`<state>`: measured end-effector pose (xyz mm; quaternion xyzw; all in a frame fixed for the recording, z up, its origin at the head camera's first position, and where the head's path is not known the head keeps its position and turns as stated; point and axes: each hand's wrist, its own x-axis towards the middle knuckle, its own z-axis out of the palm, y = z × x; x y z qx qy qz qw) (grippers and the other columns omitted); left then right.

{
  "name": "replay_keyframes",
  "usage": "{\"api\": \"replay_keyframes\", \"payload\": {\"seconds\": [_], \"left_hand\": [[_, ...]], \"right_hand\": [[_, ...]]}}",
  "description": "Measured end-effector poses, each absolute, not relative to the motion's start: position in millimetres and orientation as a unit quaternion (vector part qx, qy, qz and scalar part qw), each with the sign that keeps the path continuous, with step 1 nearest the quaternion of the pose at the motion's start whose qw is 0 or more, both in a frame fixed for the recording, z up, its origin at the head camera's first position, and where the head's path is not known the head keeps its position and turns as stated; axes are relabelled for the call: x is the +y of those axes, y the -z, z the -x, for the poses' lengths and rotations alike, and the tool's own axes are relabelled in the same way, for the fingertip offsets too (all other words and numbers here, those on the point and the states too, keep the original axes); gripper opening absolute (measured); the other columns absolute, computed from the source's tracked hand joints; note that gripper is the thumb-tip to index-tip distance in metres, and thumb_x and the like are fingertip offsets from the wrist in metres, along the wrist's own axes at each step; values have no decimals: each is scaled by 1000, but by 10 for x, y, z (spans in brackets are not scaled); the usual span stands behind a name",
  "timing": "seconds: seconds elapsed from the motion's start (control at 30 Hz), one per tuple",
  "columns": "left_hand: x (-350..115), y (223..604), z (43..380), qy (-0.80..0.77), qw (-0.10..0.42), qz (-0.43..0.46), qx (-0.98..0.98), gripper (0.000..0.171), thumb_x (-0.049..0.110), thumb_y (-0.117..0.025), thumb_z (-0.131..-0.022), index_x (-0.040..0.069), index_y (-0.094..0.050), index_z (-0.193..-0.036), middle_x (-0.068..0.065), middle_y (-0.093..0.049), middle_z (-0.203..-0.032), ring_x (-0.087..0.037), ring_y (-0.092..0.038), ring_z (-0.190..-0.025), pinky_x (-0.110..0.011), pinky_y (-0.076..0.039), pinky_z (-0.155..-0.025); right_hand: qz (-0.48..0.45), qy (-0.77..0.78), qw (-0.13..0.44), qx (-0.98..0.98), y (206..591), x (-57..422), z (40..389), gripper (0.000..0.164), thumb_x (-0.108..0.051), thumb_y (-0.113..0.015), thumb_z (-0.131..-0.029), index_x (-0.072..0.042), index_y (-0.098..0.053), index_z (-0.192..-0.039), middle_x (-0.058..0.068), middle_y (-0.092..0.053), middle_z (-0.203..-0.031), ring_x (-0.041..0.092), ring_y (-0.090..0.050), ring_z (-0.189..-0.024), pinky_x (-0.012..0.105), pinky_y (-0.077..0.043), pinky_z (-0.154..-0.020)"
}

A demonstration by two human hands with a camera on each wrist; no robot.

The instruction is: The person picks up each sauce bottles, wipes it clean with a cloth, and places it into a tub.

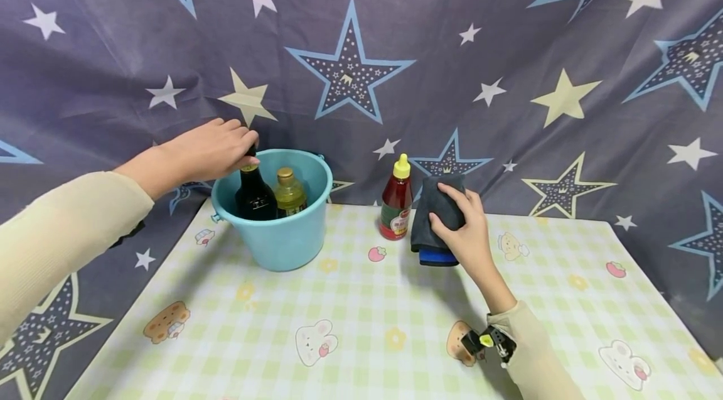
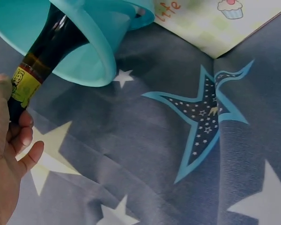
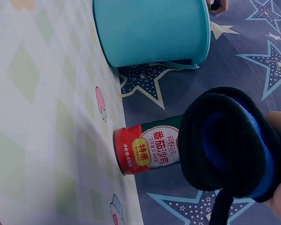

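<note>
My left hand (image 1: pixel 211 147) grips the top of a dark sauce bottle (image 1: pixel 254 198), whose lower part is in a light-blue bucket (image 1: pixel 288 243). The left wrist view shows the yellow label (image 2: pixel 27 86) on its neck beside my fingers. A bottle of yellowish oil (image 1: pixel 290 194) with a gold cap stands beside it in the bucket. My right hand (image 1: pixel 471 230) holds a folded dark grey cloth (image 1: pixel 432 215) with a blue inner side (image 3: pixel 210 140), raised off the table. Just left of the cloth stands a red ketchup bottle (image 1: pixel 396 205) with a yellow nozzle cap, partly hidden in the right wrist view.
The table (image 1: pixel 361 290) wears a green-and-white checked cover with cartoon prints. Behind it hangs a grey-blue curtain (image 1: pixel 452 29) with stars, close to the bucket and ketchup bottle. A bucket handle joint (image 1: pixel 216 218) sticks out at the left.
</note>
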<state>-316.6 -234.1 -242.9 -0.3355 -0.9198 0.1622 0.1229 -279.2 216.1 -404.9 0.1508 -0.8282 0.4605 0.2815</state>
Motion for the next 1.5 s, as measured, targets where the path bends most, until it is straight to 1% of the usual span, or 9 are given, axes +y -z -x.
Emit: {"api": "replay_keyframes", "payload": {"seconds": [0.3, 0.57, 0.67, 0.87, 0.97, 1.1, 1.23, 1.37, 1.5], "left_hand": [[-2296, 2544, 3236, -192, 101, 349, -912, 30, 33, -68, -98, 8, -53, -93, -3, -53, -77, -24, -48, -74, -41, -40, -69], [-2294, 2696, 3240, -193, 68, 354, -913, 31, 35, -71, -96, 10, -53, -94, 0, -54, -75, -21, -46, -72, -38, -37, -68], [-2288, 2697, 3246, -190, 70, 357, -912, 30, 35, -70, -96, 10, -54, -96, 0, -56, -77, -21, -47, -74, -39, -37, -69], [-2308, 2717, 3267, -196, 75, 368, -906, 33, 37, -67, -98, 8, -60, -111, -1, -63, -87, -22, -51, -83, -43, -41, -73], [-2336, 2742, 3270, -195, 80, 371, -904, 29, 39, -65, -99, 11, -58, -107, 1, -60, -86, -21, -48, -82, -42, -40, -73], [-2356, 2765, 3261, -190, 90, 372, -904, 25, 38, -63, -101, 15, -52, -98, 3, -55, -83, -20, -43, -79, -39, -35, -71], [-2336, 2758, 3247, -187, 99, 372, -904, 22, 36, -62, -102, 16, -52, -96, 2, -55, -84, -20, -41, -79, -39, -33, -71], [-2278, 2719, 3253, -183, 105, 362, -908, 21, 35, -61, -102, 14, -58, -102, -2, -60, -89, -23, -47, -84, -41, -38, -73], [-2115, 2616, 3271, -159, 109, 344, -919, 22, 33, -55, -106, 12, -59, -111, -5, -62, -97, -26, -52, -91, -45, -42, -77]], "right_hand": [[-151, -462, 283, -827, 4056, 2174, 2794, 58, -11, -80, -86, -27, -64, -139, 18, -52, -134, 29, -56, -110, 43, -49, -80], [-149, -460, 275, -831, 4085, 2164, 2771, 57, -12, -80, -86, -27, -64, -139, 17, -52, -133, 26, -56, -105, 36, -49, -77], [-148, -461, 275, -831, 4097, 2165, 2773, 57, -11, -81, -86, -26, -64, -139, 17, -53, -133, 26, -56, -107, 34, -48, -78], [-153, -459, 278, -830, 4107, 2159, 2778, 58, -10, -81, -85, -23, -64, -139, 18, -53, -133, 27, -55, -107, 35, -48, -79], [-157, -460, 278, -829, 4101, 2149, 2777, 57, -10, -81, -85, -23, -64, -138, 18, -53, -133, 27, -55, -106, 37, -48, -78], [-157, -458, 280, -829, 4096, 2145, 2785, 57, -10, -81, -85, -24, -64, -139, 17, -53, -133, 25, -54, -104, 33, -47, -76], [-157, -458, 281, -828, 4081, 2147, 2791, 58, -10, -81, -85, -25, -64, -139, 16, -53, -133, 24, -54, -103, 31, -46, -75], [-158, -458, 281, -828, 4073, 2147, 2793, 59, -10, -82, -85, -25, -64, -139, 16, -53, -133, 27, -55, -105, 35, -46, -77], [-156, -458, 278, -830, 4072, 2150, 2783, 59, -10, -82, -85, -25, -64, -139, 17, -53, -134, 28, -56, -105, 38, -47, -77]]}}
